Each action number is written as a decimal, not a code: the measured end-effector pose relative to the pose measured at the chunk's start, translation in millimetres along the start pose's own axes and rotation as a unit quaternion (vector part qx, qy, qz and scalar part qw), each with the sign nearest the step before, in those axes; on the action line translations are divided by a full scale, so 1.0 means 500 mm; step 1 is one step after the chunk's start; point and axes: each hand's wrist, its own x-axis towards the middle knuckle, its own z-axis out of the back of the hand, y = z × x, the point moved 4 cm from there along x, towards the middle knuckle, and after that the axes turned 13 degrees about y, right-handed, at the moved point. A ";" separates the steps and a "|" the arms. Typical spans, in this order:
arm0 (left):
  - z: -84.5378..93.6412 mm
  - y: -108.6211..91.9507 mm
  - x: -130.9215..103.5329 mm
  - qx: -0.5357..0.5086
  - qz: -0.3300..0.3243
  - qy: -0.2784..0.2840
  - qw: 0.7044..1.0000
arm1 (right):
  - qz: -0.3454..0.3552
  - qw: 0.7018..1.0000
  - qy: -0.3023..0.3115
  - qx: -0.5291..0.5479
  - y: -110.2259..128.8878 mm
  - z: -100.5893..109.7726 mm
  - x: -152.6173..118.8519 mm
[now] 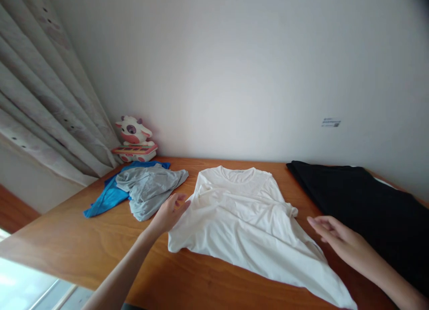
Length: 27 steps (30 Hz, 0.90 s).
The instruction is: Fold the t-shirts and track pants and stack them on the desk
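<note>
A white shirt (234,220) lies spread and wrinkled on the wooden table, its round neckline toward the wall and its lower edge skewed toward the near right. At the shirt's left side is my left hand (170,211), fingers apart and holding nothing; whether the fingertips touch the cloth I cannot tell. My right hand (333,236) hovers off the shirt's right edge, between it and a black garment (355,189). Its fingers are stretched out with nothing in them.
To the left, a crumpled grey garment (150,187) lies over a blue garment (109,198). A cow-shaped toy with a keyboard (134,140) stands by the curtain (43,86) in the back corner. The wooden table (87,247) meets a pale wall (234,77) bearing a small label (331,122).
</note>
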 end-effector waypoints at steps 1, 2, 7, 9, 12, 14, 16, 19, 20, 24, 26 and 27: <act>-0.017 -0.007 0.023 -0.003 0.007 0.000 1.000 | -0.022 1.000 0.011 -0.012 0.017 -0.010 0.022; -0.035 -0.015 0.044 0.002 0.015 0.011 1.000 | -0.042 0.998 0.032 -0.021 0.031 -0.023 0.042; -0.099 -0.069 0.108 0.139 0.028 0.090 0.986 | -0.038 0.993 0.079 -0.075 0.084 -0.081 0.085; -0.100 -0.086 0.116 0.152 0.021 0.095 0.984 | 0.002 0.989 0.089 -0.115 0.101 -0.091 0.086; -0.078 -0.103 0.106 0.131 -0.034 0.065 0.989 | 0.070 0.988 0.098 -0.095 0.121 -0.087 0.079; -0.058 -0.103 0.087 0.068 -0.089 0.050 0.992 | 0.112 0.989 0.090 -0.023 0.129 -0.076 0.067; -0.041 -0.092 0.061 -0.022 -0.120 0.063 0.991 | 0.135 0.983 0.105 0.070 0.126 -0.072 0.048; -0.027 -0.063 0.021 -0.140 -0.099 0.111 0.979 | 0.127 0.962 0.138 0.197 0.106 -0.079 0.014; -0.024 -0.053 0.010 -0.181 -0.087 0.119 0.972 | 0.117 0.957 0.141 0.225 0.097 -0.082 0.003; -0.006 -0.030 -0.008 -0.344 -0.051 0.068 0.935 | 0.086 0.953 0.144 0.252 0.077 -0.082 -0.023; 0.004 -0.038 0.000 -0.405 -0.047 0.024 0.913 | 0.079 0.955 0.139 0.248 0.086 -0.071 -0.021; 0.009 -0.048 0.007 -0.430 -0.050 0.008 0.901 | 0.077 0.957 0.125 0.248 0.095 -0.062 -0.016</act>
